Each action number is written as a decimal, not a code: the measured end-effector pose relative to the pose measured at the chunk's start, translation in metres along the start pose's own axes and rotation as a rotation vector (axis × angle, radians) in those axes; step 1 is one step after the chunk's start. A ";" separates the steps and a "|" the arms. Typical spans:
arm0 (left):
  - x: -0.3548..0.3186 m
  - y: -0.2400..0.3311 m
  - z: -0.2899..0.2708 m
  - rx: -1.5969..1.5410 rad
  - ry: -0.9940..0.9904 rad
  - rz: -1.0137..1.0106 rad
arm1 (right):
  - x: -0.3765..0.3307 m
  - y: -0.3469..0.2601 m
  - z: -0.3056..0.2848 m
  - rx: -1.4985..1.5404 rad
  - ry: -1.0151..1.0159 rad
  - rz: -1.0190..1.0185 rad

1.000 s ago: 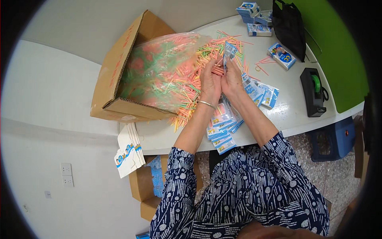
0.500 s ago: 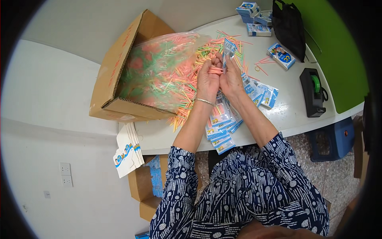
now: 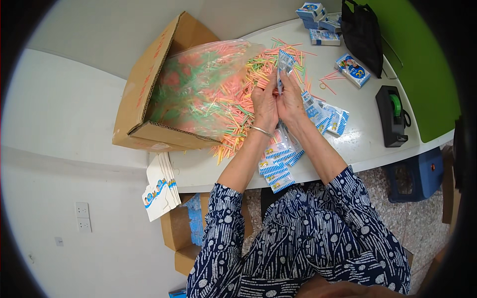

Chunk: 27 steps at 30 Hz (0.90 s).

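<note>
In the head view, your right hand (image 3: 292,103) pinches a blue-striped plastic sachet (image 3: 285,60) by the loose pastel sticks (image 3: 240,97); your left hand (image 3: 265,105) curls alongside, its contents hidden. A slack pinch could let the sachet slip into the pile.

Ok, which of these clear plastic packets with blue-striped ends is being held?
The clear, blue-and-white plastic packet in the grip of the right hand, seen against the loose pastel sticks; the other packets lie on the white table.

A head-worn fisheye looks down from close above onto the hands (image 3: 265,106) and white table (image 3: 358,119).
</note>
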<state>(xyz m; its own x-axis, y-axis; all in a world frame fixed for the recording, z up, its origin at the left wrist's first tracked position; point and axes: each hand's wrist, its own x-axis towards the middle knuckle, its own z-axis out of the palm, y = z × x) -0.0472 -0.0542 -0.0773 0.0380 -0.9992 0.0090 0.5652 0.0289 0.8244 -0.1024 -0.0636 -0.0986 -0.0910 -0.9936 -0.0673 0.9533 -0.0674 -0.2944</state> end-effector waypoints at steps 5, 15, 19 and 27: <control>0.020 -0.001 -0.016 -0.114 0.014 -0.048 | 0.000 -0.004 0.002 -0.108 -0.052 -0.018; 0.043 0.053 -0.029 -0.329 -0.033 -0.044 | -0.016 -0.088 -0.021 -0.899 -0.255 0.247; 0.021 0.063 -0.002 -0.131 -0.171 0.019 | -0.028 -0.105 -0.018 -1.005 -0.352 0.356; -0.004 0.060 0.017 0.212 -0.309 0.105 | -0.029 -0.110 -0.035 -0.979 -0.459 0.477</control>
<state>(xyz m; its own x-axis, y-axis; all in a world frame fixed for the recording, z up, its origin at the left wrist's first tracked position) -0.0278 -0.0487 -0.0183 -0.1815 -0.9528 0.2433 0.3872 0.1582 0.9083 -0.2149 -0.0241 -0.0980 0.5170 -0.8525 -0.0776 0.2182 0.2189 -0.9510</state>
